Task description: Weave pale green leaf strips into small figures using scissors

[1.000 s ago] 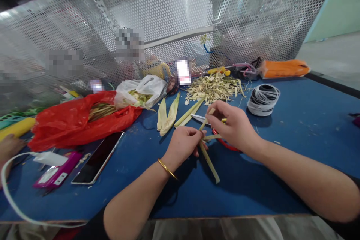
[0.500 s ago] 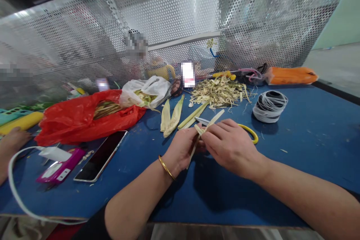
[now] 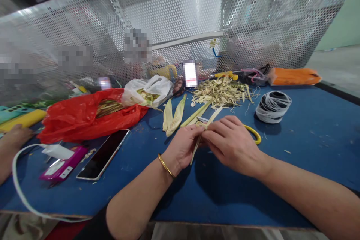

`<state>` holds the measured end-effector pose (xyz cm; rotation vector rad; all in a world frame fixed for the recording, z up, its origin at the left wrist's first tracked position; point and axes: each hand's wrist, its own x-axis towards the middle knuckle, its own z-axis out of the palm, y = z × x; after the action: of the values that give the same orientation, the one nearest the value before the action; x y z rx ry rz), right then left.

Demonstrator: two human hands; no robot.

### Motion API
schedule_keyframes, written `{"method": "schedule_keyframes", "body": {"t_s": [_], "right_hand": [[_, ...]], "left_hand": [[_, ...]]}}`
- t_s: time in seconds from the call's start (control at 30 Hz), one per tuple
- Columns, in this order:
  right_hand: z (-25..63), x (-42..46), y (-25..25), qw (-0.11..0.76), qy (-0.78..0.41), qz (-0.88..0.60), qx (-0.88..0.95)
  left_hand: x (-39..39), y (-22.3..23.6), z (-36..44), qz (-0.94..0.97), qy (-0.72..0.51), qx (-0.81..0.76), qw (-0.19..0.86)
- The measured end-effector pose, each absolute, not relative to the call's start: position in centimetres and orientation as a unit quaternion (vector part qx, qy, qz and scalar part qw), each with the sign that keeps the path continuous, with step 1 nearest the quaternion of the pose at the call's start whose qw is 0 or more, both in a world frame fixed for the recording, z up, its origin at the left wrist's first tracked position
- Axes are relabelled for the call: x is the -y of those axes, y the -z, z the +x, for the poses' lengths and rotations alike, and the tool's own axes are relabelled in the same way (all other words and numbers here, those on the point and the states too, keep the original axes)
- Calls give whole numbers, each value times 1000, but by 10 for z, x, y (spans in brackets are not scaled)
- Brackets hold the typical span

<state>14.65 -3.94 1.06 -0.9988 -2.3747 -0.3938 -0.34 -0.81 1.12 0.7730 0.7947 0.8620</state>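
Both hands meet over the blue table and pinch narrow pale strips of corn husk (image 3: 214, 117). My left hand (image 3: 184, 144), with a gold bangle at the wrist, is closed on the husk; one strip end hangs below its fingers. My right hand (image 3: 233, 142) is closed on the husk from the other side, its fingertips touching the left ones. A pair of scissors with a yellow handle (image 3: 255, 134) lies partly hidden behind my right hand. Just beyond my fingers are a green-yellow husk stalk (image 3: 195, 114) and two broad husk leaves (image 3: 174, 118).
A heap of husk scraps (image 3: 222, 92) lies at the back, a spool of white thread (image 3: 273, 107) to its right. On the left are a red plastic bag (image 3: 67, 116), a phone (image 3: 104, 155) and a purple power strip (image 3: 64, 165). Another person's hand (image 3: 17, 138) shows at far left.
The crossed strip ends at my fingertips have come together, with a small loop of husk now above my left thumb. Both hands stay close together; the view has shifted slightly.
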Motion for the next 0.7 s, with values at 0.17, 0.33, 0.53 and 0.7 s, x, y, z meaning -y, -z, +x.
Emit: {"method": "schedule_keyframes", "body": {"t_s": [0.17, 0.33, 0.53, 0.7], "right_hand": [[140, 44, -8, 191, 178, -257, 931], [138, 42, -4, 192, 177, -272, 926], [147, 31, -2, 427, -53, -486, 761], [147, 22, 6, 437, -273, -587, 624]], "left_hand": [[9, -6, -2, 346, -376, -374, 774], [10, -4, 0, 358, -362, -372, 776], [9, -6, -2, 369, -385, -382, 755], [9, -6, -3, 383, -375, -399, 744]]}}
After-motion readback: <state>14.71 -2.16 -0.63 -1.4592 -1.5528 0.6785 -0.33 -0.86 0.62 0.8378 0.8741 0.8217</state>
